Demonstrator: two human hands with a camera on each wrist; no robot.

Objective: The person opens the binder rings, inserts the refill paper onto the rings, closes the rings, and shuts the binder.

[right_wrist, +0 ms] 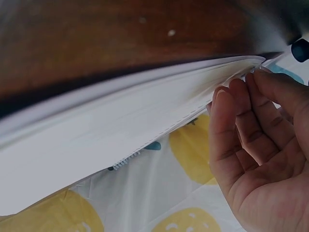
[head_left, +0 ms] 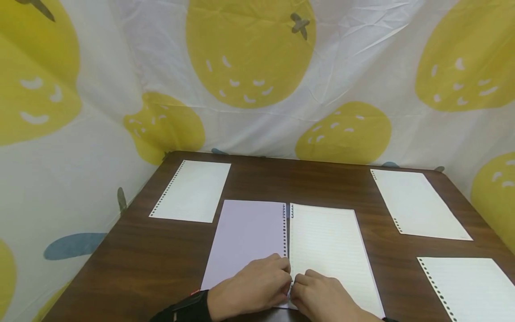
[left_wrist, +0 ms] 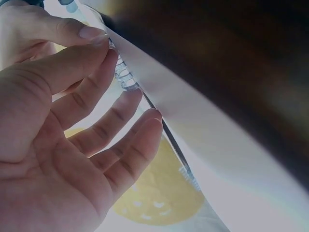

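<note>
Dark brown wood grain covers the worktop (head_left: 145, 264), and on it, at the near middle, lies an open ring binder (head_left: 287, 250): a lilac cover (head_left: 245, 237) on the left, a stack of lined loose-leaf paper (head_left: 327, 250) on the right, and a row of clear plastic rings (head_left: 284, 228) running between them.

Both hands meet at the near end of that ring row. The left hand (head_left: 251, 286) rests over the lilac cover with its fingers (left_wrist: 113, 104) slightly spread and only gently bent, their tips touching the rings beside the paper edge. The right hand (head_left: 322, 297) lies on the lined stack; its fingers (right_wrist: 241, 111) are curled close together with the tips against the punched edge of the sheets. Whether either hand actually pinches a ring cannot be told.

Further out, three loose punched sheets lie flat and well apart from the binder: one at the far left (head_left: 191, 190), one at the far right (head_left: 418, 203), and one at the near right (head_left: 470, 286). White cloth printed with large yellow fruit (head_left: 249, 53) hangs behind and to both sides of the worktop.
</note>
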